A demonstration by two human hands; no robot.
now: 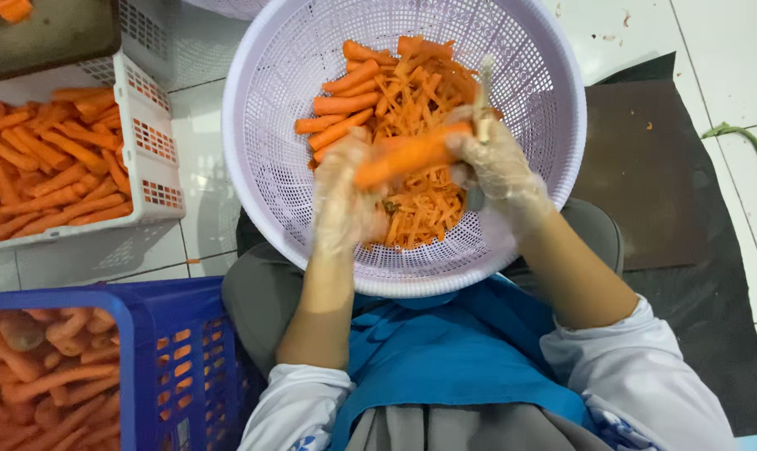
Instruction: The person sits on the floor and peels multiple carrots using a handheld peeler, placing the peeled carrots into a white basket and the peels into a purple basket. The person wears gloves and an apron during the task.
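Underfoot: white tile floor (721,42), dark mat (646,167) | left hand (345,205) fingers grip carrot (408,159) | right hand (495,163) fingers clasp peeler (484,92)

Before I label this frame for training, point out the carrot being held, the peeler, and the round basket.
carrot (403,159), head view, middle of its length.
peeler (483,104), head view, upper handle.
round basket (261,125), head view, left inner wall.

One head camera looks straight down, close above the lap and basket (261,108)
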